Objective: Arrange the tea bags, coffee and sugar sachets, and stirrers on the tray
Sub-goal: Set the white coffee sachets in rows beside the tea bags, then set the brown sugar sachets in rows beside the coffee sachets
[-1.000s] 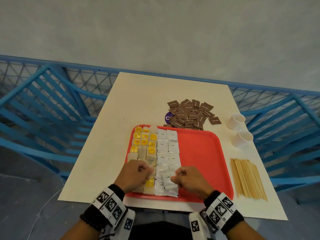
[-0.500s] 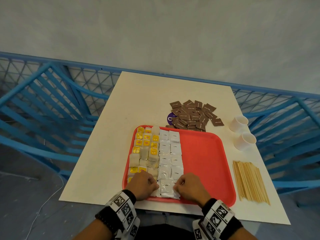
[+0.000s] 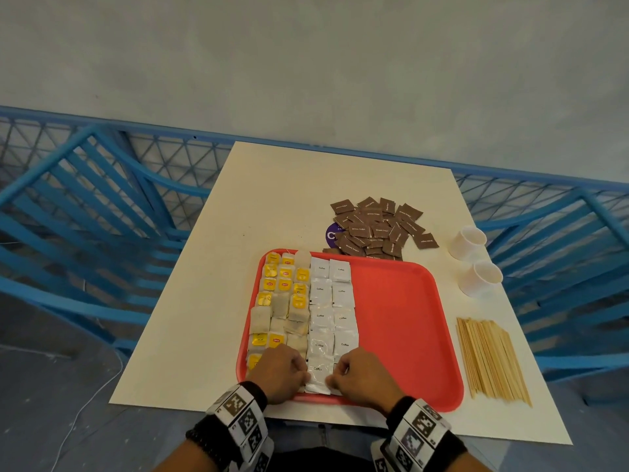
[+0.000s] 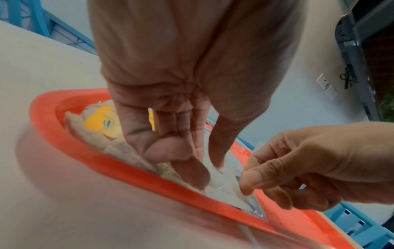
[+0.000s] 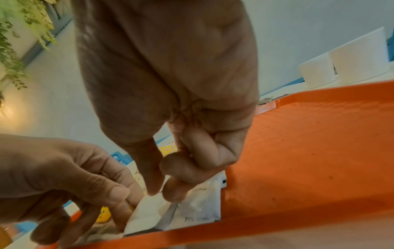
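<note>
A red tray (image 3: 401, 321) holds columns of tea bags (image 3: 280, 301) on its left and two columns of white coffee sachets (image 3: 332, 315) beside them. At the tray's near edge, my left hand (image 3: 304, 376) pinches the left edge of a coffee sachet (image 3: 319, 371). My right hand (image 3: 335, 373) pinches its right edge. In the left wrist view my left hand (image 4: 204, 173) sits on the sachet (image 4: 226, 187), a yellow tag (image 4: 154, 121) tucked under its curled fingers. My right hand (image 5: 158, 192) has thumb and forefinger on the sachet (image 5: 147, 214). Brown sugar sachets (image 3: 377, 229) and wooden stirrers (image 3: 490, 359) lie off the tray.
Two white cups (image 3: 474, 260) lie on their sides right of the tray on the cream table (image 3: 272, 199). A purple disc (image 3: 332, 235) shows under the sugar pile. Blue chairs (image 3: 85, 216) flank the table. The tray's right half shows bare red surface.
Both hands drew back toward the tray's near edge with the white sachet, which went from tilted to lying flat at the near end of the left coffee column.
</note>
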{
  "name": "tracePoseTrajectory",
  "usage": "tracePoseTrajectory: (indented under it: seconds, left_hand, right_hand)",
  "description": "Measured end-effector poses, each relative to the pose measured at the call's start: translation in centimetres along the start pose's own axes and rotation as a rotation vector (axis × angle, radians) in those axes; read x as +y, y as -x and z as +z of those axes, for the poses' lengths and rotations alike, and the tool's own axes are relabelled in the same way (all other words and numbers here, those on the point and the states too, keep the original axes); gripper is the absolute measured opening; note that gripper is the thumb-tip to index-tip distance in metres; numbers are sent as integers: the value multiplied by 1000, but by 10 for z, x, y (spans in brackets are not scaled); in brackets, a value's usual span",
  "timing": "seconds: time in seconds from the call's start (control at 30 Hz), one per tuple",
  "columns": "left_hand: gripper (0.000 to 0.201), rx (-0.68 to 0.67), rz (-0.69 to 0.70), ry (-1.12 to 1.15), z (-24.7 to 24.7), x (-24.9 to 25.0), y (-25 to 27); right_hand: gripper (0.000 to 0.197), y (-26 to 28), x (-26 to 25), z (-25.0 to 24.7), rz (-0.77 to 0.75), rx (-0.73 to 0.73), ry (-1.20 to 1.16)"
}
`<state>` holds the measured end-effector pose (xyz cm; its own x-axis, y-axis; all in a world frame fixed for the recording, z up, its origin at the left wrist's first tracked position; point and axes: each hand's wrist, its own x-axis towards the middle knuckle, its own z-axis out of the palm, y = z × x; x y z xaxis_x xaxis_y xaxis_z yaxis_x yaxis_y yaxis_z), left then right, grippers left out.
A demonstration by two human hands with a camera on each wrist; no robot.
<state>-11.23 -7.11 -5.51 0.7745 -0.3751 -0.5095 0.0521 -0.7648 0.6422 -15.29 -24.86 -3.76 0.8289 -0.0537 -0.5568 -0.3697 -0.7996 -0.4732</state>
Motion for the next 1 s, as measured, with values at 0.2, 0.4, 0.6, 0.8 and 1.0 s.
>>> tracePoseTrajectory:
  seconds: [0.2,0.4,0.6,0.8,1.0]
  left_hand:
    - [8,15,25,-15,-1,-3,1]
    - [17,-53,72,-48,-23,6,7]
    - [19,127,181,-120,-118,62,-32]
    - [25,175,99,-113,-159,103,-129]
    - [23,127,-70,-260,-137,104,-220]
  right_hand:
    - [23,-1,2,-4,11,-5,-27]
    - [16,3,4,-50,-54,-40,0]
    - [18,-45,-8,-159,-88,237,103]
    - [27,-148,-19,-202,0,224,99]
    - [64,-213,-40,-173,16,175,264]
